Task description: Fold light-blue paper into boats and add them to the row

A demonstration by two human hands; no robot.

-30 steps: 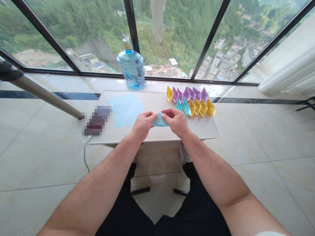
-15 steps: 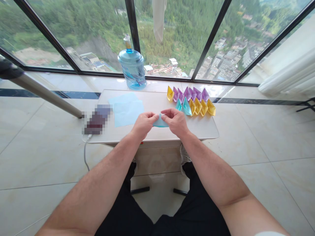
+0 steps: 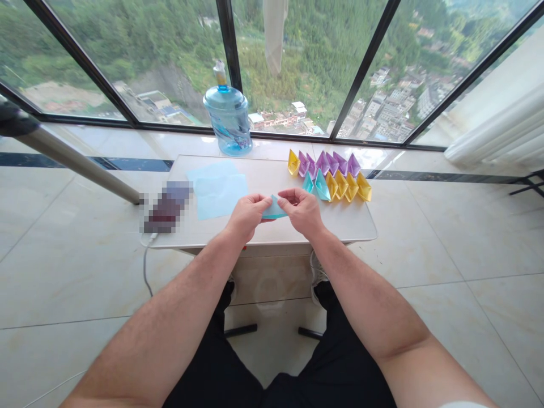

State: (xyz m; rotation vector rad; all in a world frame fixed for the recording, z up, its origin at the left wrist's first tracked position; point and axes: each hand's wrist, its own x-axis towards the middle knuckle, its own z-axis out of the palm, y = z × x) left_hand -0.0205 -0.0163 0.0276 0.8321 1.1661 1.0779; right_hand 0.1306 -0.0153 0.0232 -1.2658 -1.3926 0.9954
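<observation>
Both my hands hold a small folded light-blue paper piece (image 3: 272, 209) just above the low white table (image 3: 272, 229). My left hand (image 3: 245, 216) pinches its left end and my right hand (image 3: 302, 211) pinches its right end, fingers closed on the paper. A stack of flat light-blue paper sheets (image 3: 218, 187) lies on the table to the left of my hands. Beyond my right hand stand several folded paper boats (image 3: 330, 175) in yellow, purple and blue, set in two rows.
A blue water jug (image 3: 228, 119) stands on the sill behind the table, before the big window. A blurred dark object (image 3: 166, 207) with a cable lies at the table's left edge. A metal pole (image 3: 72, 161) slants in from the left. Tiled floor surrounds the table.
My two hands have drawn slightly closer together on the blue paper, which now shows less between them. Everything else stays where it was.
</observation>
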